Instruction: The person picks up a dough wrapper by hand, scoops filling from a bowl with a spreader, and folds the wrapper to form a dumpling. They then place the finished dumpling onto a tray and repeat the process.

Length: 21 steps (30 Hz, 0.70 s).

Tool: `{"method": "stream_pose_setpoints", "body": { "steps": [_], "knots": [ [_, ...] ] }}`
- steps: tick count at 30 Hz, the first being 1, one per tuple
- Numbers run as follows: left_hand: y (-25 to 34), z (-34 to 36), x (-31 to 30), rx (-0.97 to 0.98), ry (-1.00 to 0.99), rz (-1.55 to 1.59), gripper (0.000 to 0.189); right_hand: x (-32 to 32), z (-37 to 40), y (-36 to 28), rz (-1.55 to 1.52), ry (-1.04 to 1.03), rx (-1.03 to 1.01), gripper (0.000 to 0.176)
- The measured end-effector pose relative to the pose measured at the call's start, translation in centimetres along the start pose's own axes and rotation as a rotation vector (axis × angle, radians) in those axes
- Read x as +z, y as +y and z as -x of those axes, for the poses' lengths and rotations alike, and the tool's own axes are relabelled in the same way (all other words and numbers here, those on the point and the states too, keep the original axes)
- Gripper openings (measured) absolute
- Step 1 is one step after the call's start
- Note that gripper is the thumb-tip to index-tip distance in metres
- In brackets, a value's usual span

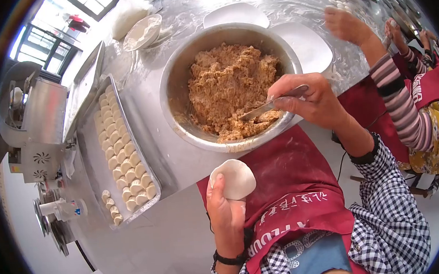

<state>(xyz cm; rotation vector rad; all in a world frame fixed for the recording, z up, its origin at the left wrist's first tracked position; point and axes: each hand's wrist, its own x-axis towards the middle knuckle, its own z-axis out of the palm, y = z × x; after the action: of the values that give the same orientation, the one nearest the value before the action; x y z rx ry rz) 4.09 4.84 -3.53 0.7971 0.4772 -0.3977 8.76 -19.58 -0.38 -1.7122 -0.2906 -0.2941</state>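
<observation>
Red apron (292, 182) and checked sleeves fill the near foreground, just in front of the near edge of the steel table (173, 162). On that table, close to the near edge, stands a big metal bowl (173, 74) of brown minced filling (227, 94). To its left a long tray (87, 145) runs back from the near edge, packed with rows of folded dumplings (123, 158). Two white plates (307, 43) lie behind the bowl, and a small floury bowl (142, 32) sits toward the far edge. A co-worker's hand (346, 25) in a striped sleeve reaches over the table's right side. The right hand (313, 101) has its grip clamped on a metal spatula (273, 103), whose tip is in the filling at the bowl's near rim. The left hand (224, 212), off the table above the apron, holds a round dough wrapper (234, 179), its grip closed lightly with the thumb on top.
</observation>
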Motion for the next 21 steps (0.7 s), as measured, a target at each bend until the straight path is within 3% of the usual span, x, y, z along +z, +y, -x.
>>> {"method": "stream_pose_setpoints", "body": {
  "steps": [10, 15, 19, 21],
  "knots": [
    [-0.6, -1.9, 0.2, -0.007, 0.059, 0.059, 0.030, 1.7, 0.3, 0.2, -0.014, -0.071, -0.040, 0.006],
    [-0.5, -2.2, 0.4, -0.012, 0.028, 0.065, 0.031, 1.7, 1.0, 0.4, -0.213, -0.003, 0.196, 0.007],
    [-0.4, -2.3, 0.6, -0.038, 0.001, 0.139, 0.032, 1.1, 1.5, 0.7, -0.274, 0.014, 0.216, 0.010],
    [-0.3, -2.2, 0.8, -0.043, -0.003, 0.164, 0.033, 1.2, 1.9, 0.8, -0.418, 0.125, 0.227, 0.009]
  ]
}}
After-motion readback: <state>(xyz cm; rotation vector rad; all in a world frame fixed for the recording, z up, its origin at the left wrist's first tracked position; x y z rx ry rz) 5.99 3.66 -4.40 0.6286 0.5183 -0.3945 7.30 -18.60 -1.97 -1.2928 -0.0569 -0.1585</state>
